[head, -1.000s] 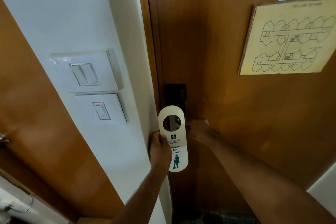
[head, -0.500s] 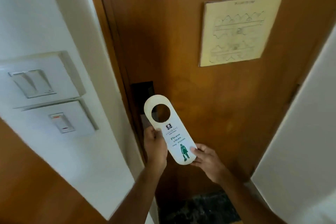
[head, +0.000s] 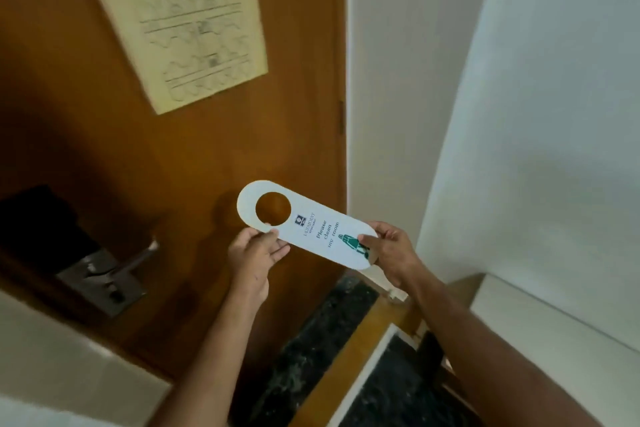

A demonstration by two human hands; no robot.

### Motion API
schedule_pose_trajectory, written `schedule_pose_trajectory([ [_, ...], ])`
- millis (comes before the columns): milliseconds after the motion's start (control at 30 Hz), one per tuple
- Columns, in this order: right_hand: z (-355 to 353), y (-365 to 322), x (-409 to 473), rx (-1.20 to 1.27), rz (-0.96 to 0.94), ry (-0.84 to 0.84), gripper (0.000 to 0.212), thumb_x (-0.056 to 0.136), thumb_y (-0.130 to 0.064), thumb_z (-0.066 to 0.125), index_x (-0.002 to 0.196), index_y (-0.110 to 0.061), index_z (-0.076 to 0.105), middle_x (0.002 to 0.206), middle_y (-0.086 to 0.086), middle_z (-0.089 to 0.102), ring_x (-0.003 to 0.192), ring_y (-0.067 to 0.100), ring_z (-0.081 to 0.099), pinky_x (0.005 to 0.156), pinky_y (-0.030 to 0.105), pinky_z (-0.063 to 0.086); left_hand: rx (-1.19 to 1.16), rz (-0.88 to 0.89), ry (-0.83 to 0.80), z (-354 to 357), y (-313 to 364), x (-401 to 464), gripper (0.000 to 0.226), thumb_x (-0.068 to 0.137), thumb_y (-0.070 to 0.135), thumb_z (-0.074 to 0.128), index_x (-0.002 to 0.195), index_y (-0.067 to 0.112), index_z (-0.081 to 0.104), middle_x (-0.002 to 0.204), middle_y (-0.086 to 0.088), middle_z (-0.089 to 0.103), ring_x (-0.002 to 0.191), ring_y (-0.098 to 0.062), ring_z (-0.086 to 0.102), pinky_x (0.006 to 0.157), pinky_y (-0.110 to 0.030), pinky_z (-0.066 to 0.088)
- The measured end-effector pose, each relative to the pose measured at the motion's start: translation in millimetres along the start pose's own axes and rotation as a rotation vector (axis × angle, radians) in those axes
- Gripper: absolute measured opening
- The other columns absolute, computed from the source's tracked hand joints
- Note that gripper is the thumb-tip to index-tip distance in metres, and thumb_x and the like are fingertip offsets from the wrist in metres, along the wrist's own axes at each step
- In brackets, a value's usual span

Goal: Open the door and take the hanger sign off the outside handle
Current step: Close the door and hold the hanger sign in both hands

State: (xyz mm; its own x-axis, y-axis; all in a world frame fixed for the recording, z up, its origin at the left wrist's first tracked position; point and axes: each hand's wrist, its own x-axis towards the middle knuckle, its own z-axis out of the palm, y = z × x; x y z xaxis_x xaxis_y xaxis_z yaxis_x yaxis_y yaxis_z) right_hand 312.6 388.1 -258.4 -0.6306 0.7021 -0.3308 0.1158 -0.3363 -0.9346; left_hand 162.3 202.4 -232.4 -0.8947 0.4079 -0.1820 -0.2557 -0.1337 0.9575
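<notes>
Two hands on one hanger sign (head: 311,229), held clear of the brown door (head: 104,149) and slanting down to the right. Left hand (head: 254,255) pinching the ringed end just under the round hole, fingers (head: 277,250) closed beneath the card, thumb on top. Right hand (head: 389,251) closed on the rounded lower end, beside the green figure. "Please clean my room" printed along the white face. Down at the left, well apart from the sign, a metal lever handle (head: 136,258) on its lock plate. Higher on the door, a yellowish floor plan (head: 183,28), blurred. White wall (head: 519,114) to the right; dark stone floor (head: 311,357) below.
</notes>
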Motion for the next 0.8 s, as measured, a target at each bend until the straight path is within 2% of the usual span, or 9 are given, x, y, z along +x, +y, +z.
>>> schedule_pose_trajectory([
  [100, -54.3, 1.8, -3.2, 0.141, 0.015, 0.18, 0.018, 0.088, -0.013, 0.076, 0.104, -0.006, 0.07, 0.094, 0.011, 0.082, 0.08, 0.026, 0.08, 0.059, 0.034, 0.065, -0.008, -0.086, -0.076, 44.4, -20.3, -16.2, 0.016, 0.093, 0.005, 0.068, 0.109, 0.008, 0.067, 0.093, -0.01, 0.081, 0.085, -0.028, 0.078, 0.062, -0.03, 0.063],
  [167, -109.6, 9.1, -7.7, 0.259, -0.003, 0.298, 0.016, 0.087, -0.014, 0.077, 0.101, -0.008, 0.072, 0.09, 0.01, 0.082, 0.079, 0.026, 0.08, 0.059, 0.035, 0.066, 0.042, -0.15, -0.146, 90.1, -45.1, -30.2, 0.016, 0.094, 0.007, 0.067, 0.11, 0.008, 0.066, 0.093, -0.014, 0.08, 0.085, -0.03, 0.078, 0.061, -0.031, 0.064],
  [267, -187.6, 24.7, -14.5, 0.317, -0.017, 0.453, 0.017, 0.089, -0.012, 0.075, 0.106, -0.01, 0.072, 0.095, 0.013, 0.081, 0.081, 0.028, 0.08, 0.062, 0.035, 0.065, 0.071, -0.245, -0.218, 154.9, -85.1, -52.5, 0.011, 0.095, 0.006, 0.067, 0.105, 0.01, 0.066, 0.089, -0.013, 0.08, 0.084, -0.03, 0.078, 0.062, -0.031, 0.064],
  [367, -273.5, 43.1, -22.1, 0.324, 0.002, 0.51, 0.023, 0.091, 0.002, 0.067, 0.112, -0.007, 0.071, 0.091, 0.009, 0.08, 0.073, 0.022, 0.079, 0.054, 0.028, 0.061, 0.076, -0.356, -0.249, 223.4, -136.4, -77.7, 0.012, 0.095, 0.004, 0.066, 0.102, 0.013, 0.066, 0.087, -0.013, 0.081, 0.085, -0.029, 0.078, 0.064, -0.032, 0.064],
  [467, -360.5, 68.9, -31.5, 0.26, 0.113, 0.535, 0.048, 0.082, 0.02, 0.056, 0.112, -0.014, 0.072, 0.096, 0.007, 0.078, 0.08, 0.025, 0.076, 0.06, 0.033, 0.06, 0.104, -0.482, -0.241, 292.7, -196.9, -103.9, 0.012, 0.095, 0.001, 0.064, 0.104, 0.009, 0.063, 0.092, -0.02, 0.077, 0.087, -0.032, 0.077, 0.074, -0.037, 0.063],
  [533, -406.7, 91.8, -32.9, 0.222, 0.178, 0.574, 0.053, 0.079, 0.022, 0.055, 0.111, -0.017, 0.072, 0.098, 0.008, 0.076, 0.084, 0.027, 0.073, 0.061, 0.034, 0.059, 0.119, -0.554, -0.24, 328.2, -239.7, -115.7, 0.016, 0.096, -0.001, 0.062, 0.11, 0.004, 0.061, 0.095, -0.023, 0.074, 0.088, -0.031, 0.076, 0.078, -0.039, 0.06],
  [667, -477.7, 161.0, -21.8, 0.161, 0.282, 0.76, 0.036, 0.085, 0.017, 0.058, 0.111, -0.006, 0.069, 0.101, 0.015, 0.075, 0.084, 0.027, 0.072, 0.06, 0.036, 0.062, 0.2, -0.666, -0.263, 370.7, -340.8, -128.2, 0.023, 0.097, -0.001, 0.06, 0.119, 0.005, 0.058, 0.1, -0.022, 0.072, 0.088, -0.029, 0.075, 0.084, -0.041, 0.058],
  [800, -517.3, 254.5, -5.3, 0.106, 0.385, 0.932, 0.027, 0.087, 0.011, 0.063, 0.109, -0.003, 0.069, 0.108, 0.019, 0.074, 0.097, 0.037, 0.072, 0.082, 0.055, 0.063, 0.336, -0.8, -0.222, 387.7, -444.6, -127.1, 0.027, 0.097, -0.002, 0.059, 0.123, 0.004, 0.056, 0.099, -0.02, 0.071, 0.085, -0.029, 0.073, 0.088, -0.042, 0.058],
])
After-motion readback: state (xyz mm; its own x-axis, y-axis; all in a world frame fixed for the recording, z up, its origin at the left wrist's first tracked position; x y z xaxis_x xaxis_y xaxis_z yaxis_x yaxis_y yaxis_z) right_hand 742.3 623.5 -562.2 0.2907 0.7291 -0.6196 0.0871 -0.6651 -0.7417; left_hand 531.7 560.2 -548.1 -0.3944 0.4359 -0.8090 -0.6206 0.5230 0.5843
